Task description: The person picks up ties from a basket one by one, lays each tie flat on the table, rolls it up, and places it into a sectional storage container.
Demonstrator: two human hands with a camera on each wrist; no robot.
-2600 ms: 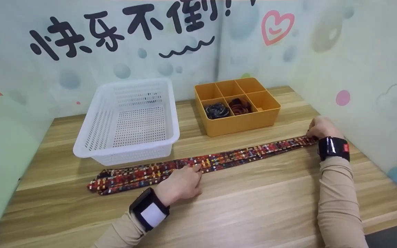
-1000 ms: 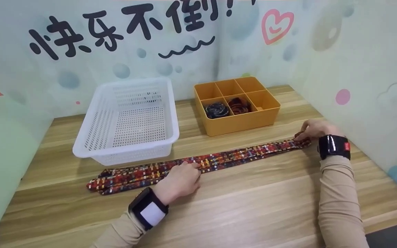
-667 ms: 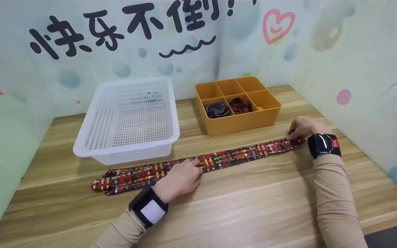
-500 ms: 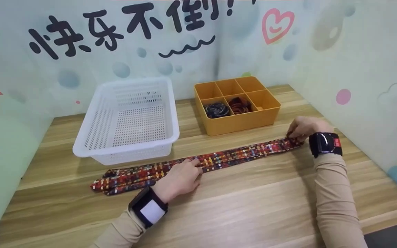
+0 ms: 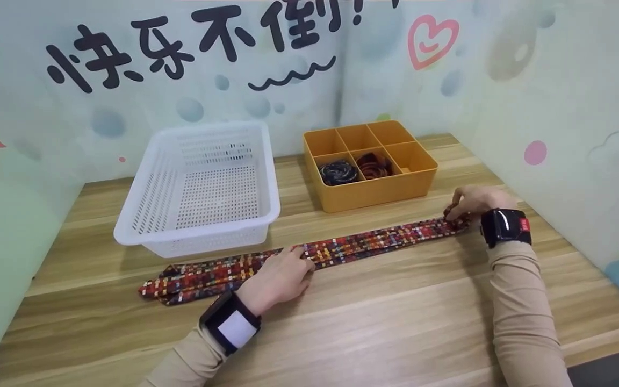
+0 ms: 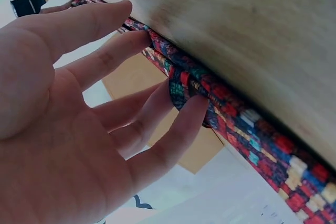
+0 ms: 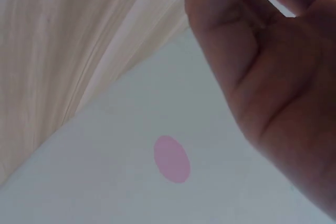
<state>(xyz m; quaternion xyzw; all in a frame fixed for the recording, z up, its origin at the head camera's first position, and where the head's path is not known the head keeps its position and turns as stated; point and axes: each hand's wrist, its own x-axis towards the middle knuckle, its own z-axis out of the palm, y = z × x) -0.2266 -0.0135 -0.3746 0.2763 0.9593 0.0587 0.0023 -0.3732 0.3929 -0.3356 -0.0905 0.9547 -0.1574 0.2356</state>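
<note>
A patterned red, yellow and dark necktie (image 5: 374, 241) lies folded lengthwise across the table, its pointed wide end at the left. My left hand (image 5: 283, 277) rests on its middle; in the left wrist view that hand (image 6: 79, 114) has loosely spread fingers, with several fingertips touching the necktie (image 6: 252, 129). At the far right, my right hand (image 5: 473, 201) pinches the bunched, turned-over end between thumb and fingers. The right wrist view shows only part of this hand (image 7: 283, 72), its fingertips cut off at the top.
Behind the necktie stand a white perforated basket (image 5: 196, 236) and an orange divided box (image 5: 379, 193). Two front compartments of the box hold a rolled dark tie (image 5: 338, 172) and a rolled reddish tie (image 5: 375, 165). Walls (image 5: 556, 107) border the table (image 5: 395, 322) at back and sides.
My right hand has moved left from the table's right side, turning the necktie's end over on itself, so the necktie is shorter there. My left hand has stayed almost in place.
</note>
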